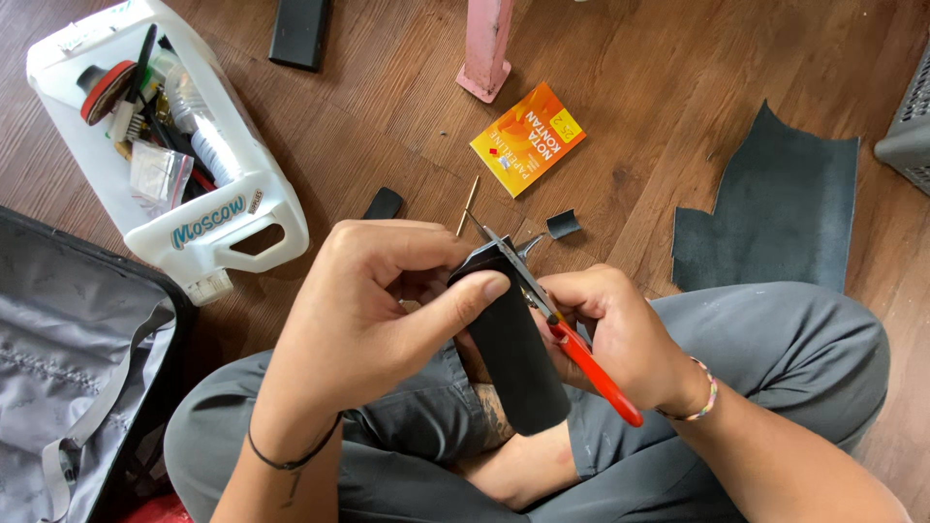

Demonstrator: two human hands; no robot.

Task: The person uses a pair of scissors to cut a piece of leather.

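You hold a black leather piece (513, 363), long and rounded at its lower end, upright over your lap, while red-handled scissors (567, 339) slant across its top right edge, their thin metal blades pointing up and left.

A dark wooden floor (678, 107) is carrying a cut-open white jug (208, 208) of tools, an orange booklet (528, 138), a dark leather sheet (775, 208) and a small leather scrap (563, 225). A thin stick (469, 204), a black case (299, 31), a pink post (485, 46) and an open grey suitcase (68, 358) are also resting on it.
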